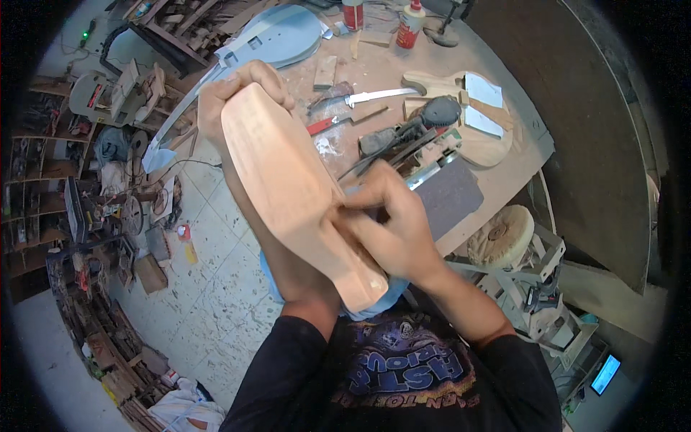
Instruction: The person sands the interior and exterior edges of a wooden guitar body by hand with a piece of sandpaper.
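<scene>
A long carved piece of pale wood (pixel 281 165), broad at its far end and narrowing to a blunt tip near my chest, is held up tilted in front of me. My left hand (pixel 250 78) is closed round its far end, and the forearm runs behind the wood. At the wood's right side, where it narrows, my right hand (pixel 396 227) has its fingers bent and pressed into a hollow. The fingertips touch the wood there; whether they pinch something small is hidden.
Beyond the wood, a workbench (pixel 461 216) carries a knife (pixel 381 95), a red-handled tool (pixel 338 122), a power tool (pixel 425 126), a dark flat sheet (pixel 450 198), a guitar body (pixel 489 151), a pale blue guitar (pixel 277 36) and a bottle (pixel 409 29). Right stands a buffing wheel (pixel 502 236).
</scene>
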The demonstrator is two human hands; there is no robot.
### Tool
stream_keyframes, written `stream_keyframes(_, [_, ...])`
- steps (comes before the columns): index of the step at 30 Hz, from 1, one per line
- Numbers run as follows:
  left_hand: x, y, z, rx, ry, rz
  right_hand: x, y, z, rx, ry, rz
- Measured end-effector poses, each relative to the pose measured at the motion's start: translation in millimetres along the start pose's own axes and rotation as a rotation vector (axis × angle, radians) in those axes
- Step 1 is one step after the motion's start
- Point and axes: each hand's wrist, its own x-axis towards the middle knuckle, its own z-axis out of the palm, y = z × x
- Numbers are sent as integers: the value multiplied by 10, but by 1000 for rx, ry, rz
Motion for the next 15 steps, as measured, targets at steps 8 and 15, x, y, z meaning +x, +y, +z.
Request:
stream_keyframes(8, [18, 18, -7, -36, -56, -26, -36, -18, -30, -16, -7, 13])
stream_keyframes(15, [7, -16, -32, -93, -89, 58, -133, -14, -77, -17, -101, 89])
